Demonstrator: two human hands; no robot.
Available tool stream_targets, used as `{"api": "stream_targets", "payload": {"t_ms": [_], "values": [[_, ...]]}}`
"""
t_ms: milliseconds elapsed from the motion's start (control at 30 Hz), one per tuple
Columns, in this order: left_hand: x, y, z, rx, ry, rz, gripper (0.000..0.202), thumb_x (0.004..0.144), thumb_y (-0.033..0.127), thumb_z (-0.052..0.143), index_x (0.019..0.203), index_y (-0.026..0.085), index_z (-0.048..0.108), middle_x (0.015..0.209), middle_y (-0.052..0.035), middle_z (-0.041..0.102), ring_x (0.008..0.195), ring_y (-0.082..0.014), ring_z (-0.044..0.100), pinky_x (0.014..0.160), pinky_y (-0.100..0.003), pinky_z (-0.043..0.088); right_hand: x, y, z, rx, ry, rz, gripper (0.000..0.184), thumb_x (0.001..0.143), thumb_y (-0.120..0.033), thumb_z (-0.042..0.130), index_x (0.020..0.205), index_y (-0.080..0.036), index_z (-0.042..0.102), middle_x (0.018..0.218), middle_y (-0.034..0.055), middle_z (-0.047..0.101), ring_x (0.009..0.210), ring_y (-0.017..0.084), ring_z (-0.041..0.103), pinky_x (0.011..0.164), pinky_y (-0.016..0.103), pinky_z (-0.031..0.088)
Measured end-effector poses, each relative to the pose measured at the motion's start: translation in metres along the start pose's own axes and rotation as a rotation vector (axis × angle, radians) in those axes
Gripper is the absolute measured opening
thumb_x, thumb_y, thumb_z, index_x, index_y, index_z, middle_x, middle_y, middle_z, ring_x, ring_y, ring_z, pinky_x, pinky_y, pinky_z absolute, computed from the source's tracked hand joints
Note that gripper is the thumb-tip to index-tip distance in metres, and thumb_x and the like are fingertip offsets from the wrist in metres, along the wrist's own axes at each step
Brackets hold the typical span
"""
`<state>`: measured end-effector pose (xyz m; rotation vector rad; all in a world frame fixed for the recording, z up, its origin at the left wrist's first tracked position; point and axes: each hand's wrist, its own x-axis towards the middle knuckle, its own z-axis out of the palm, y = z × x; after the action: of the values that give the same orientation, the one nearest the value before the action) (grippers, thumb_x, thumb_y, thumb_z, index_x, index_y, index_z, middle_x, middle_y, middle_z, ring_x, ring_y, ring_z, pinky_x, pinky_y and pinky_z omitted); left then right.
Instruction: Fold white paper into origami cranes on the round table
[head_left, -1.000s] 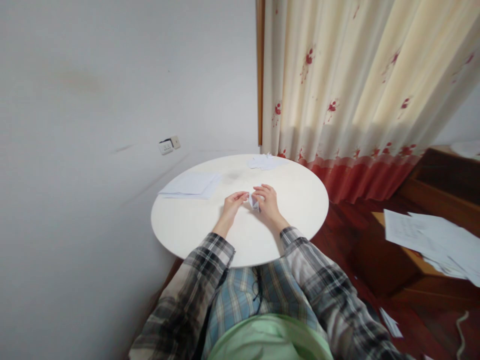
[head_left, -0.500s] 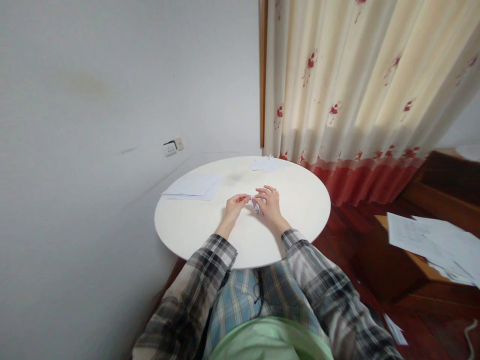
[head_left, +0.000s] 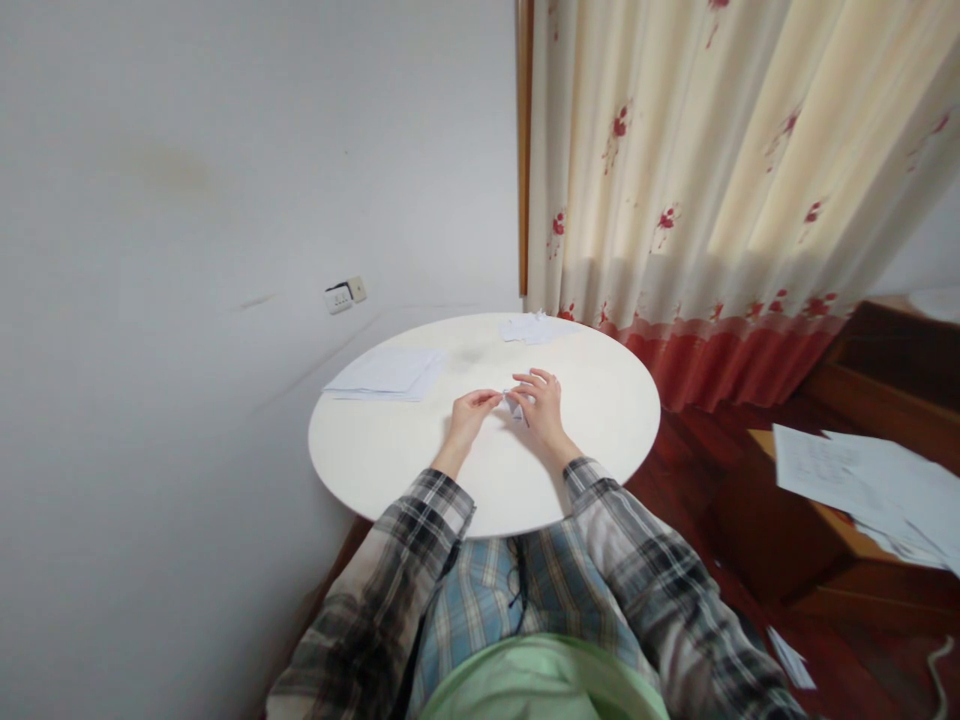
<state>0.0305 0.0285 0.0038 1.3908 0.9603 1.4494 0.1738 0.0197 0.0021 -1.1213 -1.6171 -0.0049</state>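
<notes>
Folded paper: a small white folded paper (head_left: pixel 516 409) is sitting between both hands near the middle of the table (head_left: pixel 390 455); whether it is touching the tabletop, I cannot tell.
Left hand: the left hand (head_left: pixel 471 410) is keeping a narrow grip, thumb and fingertips pinching the paper's left end.
Right hand: the right hand (head_left: pixel 541 405) is holding the paper's other side between thumb and forefinger, the remaining fingers fanning out above.
Paper stack: larger white sheets (head_left: pixel 386 372) are lying flat toward the table's far left edge.
Paper scraps: crumpled white pieces (head_left: pixel 531 328) are resting close to the far edge, right of its middle.
Beyond the table: a floral curtain (head_left: pixel 667 180) is hanging past the far right edge.
</notes>
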Motion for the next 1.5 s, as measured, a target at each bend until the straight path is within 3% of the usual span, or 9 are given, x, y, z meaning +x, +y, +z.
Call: {"api": "stream_targets", "payload": {"t_ms": [433, 767, 1500], "values": [[-0.0010, 0.0015, 0.0016, -0.100, -0.046, -0.043, 0.028, 0.055, 0.028, 0.072, 0.078, 0.014, 0.064, 0.076, -0.0039, 0.065, 0.071, -0.0136, 0.058, 0.076, -0.030, 0.043, -0.0003, 0.0041, 0.0023, -0.017, 0.026, -0.041, 0.009, 0.075, -0.029, 0.061, 0.070, -0.024, 0.067, 0.098, 0.0022, 0.066, 0.106, 0.024, 0.045, 0.092, 0.045, 0.029], [-0.0038, 0.0048, 0.0022, -0.041, 0.021, -0.032, 0.021, 0.057, 0.028, 0.070, 0.072, 0.013, 0.066, 0.072, -0.0042, 0.066, 0.069, -0.0142, 0.056, 0.072, -0.029, 0.043, -0.0014, 0.0056, 0.0030, -0.017, -0.009, -0.065, 0.009, 0.076, -0.030, 0.061, 0.071, -0.025, 0.067, 0.098, 0.0012, 0.066, 0.106, 0.024, 0.044, 0.092, 0.047, 0.029], [0.0010, -0.0003, -0.0005, 0.008, -0.008, -0.026, 0.019, 0.058, 0.031, 0.068, 0.068, 0.014, 0.066, 0.067, -0.0033, 0.063, 0.066, -0.0136, 0.054, 0.068, -0.027, 0.041, -0.0006, 0.0035, 0.0029, 0.016, 0.019, -0.033, 0.009, 0.074, -0.028, 0.062, 0.068, -0.024, 0.067, 0.096, 0.0012, 0.067, 0.105, 0.023, 0.046, 0.091, 0.044, 0.030]]}}
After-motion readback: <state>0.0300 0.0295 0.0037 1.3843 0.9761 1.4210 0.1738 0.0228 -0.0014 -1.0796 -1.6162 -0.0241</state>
